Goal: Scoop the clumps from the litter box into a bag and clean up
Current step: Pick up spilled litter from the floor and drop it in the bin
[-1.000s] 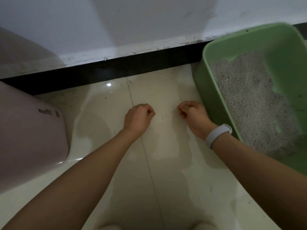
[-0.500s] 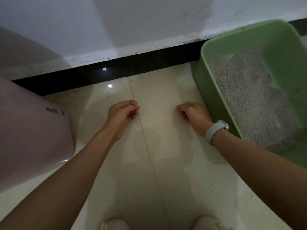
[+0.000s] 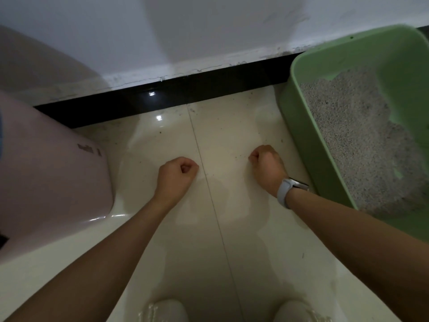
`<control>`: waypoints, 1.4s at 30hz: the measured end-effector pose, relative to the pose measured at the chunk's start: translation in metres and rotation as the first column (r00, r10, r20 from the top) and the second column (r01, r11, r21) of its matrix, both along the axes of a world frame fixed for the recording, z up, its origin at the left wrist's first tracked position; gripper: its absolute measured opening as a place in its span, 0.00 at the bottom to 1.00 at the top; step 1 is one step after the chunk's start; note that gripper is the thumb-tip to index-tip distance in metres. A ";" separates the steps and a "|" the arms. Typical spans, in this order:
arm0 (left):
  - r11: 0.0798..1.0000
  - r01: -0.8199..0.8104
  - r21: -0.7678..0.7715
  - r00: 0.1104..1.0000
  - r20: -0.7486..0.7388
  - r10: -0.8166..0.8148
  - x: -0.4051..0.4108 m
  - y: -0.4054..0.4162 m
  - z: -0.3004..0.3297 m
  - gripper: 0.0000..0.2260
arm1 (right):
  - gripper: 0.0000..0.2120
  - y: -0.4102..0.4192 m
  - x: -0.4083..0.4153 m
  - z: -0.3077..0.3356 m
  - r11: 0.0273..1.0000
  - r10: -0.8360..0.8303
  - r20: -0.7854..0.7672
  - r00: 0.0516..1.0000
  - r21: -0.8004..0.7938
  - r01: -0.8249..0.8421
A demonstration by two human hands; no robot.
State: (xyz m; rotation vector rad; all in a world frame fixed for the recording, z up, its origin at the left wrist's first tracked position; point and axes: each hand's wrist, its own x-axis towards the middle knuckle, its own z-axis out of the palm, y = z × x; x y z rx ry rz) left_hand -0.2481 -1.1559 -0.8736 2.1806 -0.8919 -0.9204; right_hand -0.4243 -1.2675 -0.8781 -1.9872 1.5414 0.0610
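A green litter box [image 3: 304, 126] stands on the floor at the right, holding grey litter [image 3: 362, 140] with bare green patches showing through. My left hand [image 3: 176, 177] hovers over the pale tiles as a fist, holding nothing. My right hand [image 3: 267, 168], with a white watch on the wrist, is also curled into an empty fist just left of the box's near wall. No scoop or bag is in view.
A pink plastic container [image 3: 51, 177] fills the left side. A black skirting board [image 3: 185, 89] and white wall run across the back. Scattered litter grains [image 3: 236, 156] lie on the tiles. Two white shoe tips [image 3: 167, 310] show at the bottom.
My left hand has closed into a tight fist and drifted right toward the tile joint. My right hand has stayed a fist beside the box. The view shifted slightly.
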 end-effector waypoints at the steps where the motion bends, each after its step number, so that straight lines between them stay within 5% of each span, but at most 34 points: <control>1: 0.999 0.037 -0.014 0.999 0.038 -0.036 -0.001 0.003 -0.002 0.02 | 0.08 0.001 0.000 0.000 1.000 0.002 0.006 1.000 -0.010 -0.002; 5: 0.993 0.118 -0.031 0.979 0.173 -0.111 0.003 0.015 -0.007 0.07 | 0.06 -0.001 0.004 0.003 0.963 -0.254 0.227 0.940 0.156 0.222; 9: 0.992 0.124 -0.021 0.972 0.204 -0.117 0.004 0.017 -0.009 0.08 | 0.13 -0.013 0.011 0.016 0.749 -0.630 0.418 0.654 0.552 0.368; 12: 0.987 0.158 -0.003 0.962 0.227 -0.154 0.003 0.015 -0.013 0.07 | 0.11 -0.018 0.016 0.021 0.692 -0.688 0.424 0.588 0.626 0.359; 17: 0.974 0.226 0.007 0.935 0.278 -0.219 0.002 0.017 -0.013 0.05 | 0.08 -0.009 0.015 0.012 0.981 -0.160 0.215 0.963 0.139 0.132; 24: 0.967 0.249 0.046 0.928 0.275 -0.252 0.003 0.014 -0.012 0.04 | 0.06 -0.004 0.019 0.003 0.999 0.043 0.118 0.992 0.007 -0.044; 28: 0.999 -0.038 -0.029 0.998 -0.050 0.036 0.007 0.005 -0.004 0.04 | 0.08 -0.001 0.022 0.001 0.984 0.173 -0.011 0.985 -0.047 -0.173; 33: 0.943 -0.334 0.006 0.803 -0.522 0.287 0.010 -0.006 0.013 0.08 | 0.12 0.001 0.027 0.003 0.961 0.268 -0.143 0.953 -0.036 -0.275; 35: 0.918 -0.395 0.017 0.695 -0.648 0.311 0.013 -0.007 0.019 0.08 | 0.09 0.002 0.028 0.007 0.993 0.113 0.048 0.992 0.019 -0.114; 37: 0.906 -0.422 0.025 0.621 -0.720 0.309 0.016 -0.007 0.023 0.10 | 0.07 0.002 0.030 0.015 0.960 -0.162 0.294 0.942 0.268 0.081; 39: 0.900 -0.433 0.045 0.569 -0.760 0.312 0.018 -0.007 0.026 0.13 | 0.12 -0.003 0.028 0.027 0.804 -0.449 0.448 0.773 0.580 0.131; 42: 0.896 -0.435 0.093 0.553 -0.758 0.347 0.018 -0.007 0.025 0.12 | 0.13 -0.018 0.021 0.040 0.541 -0.728 0.434 0.531 0.839 0.056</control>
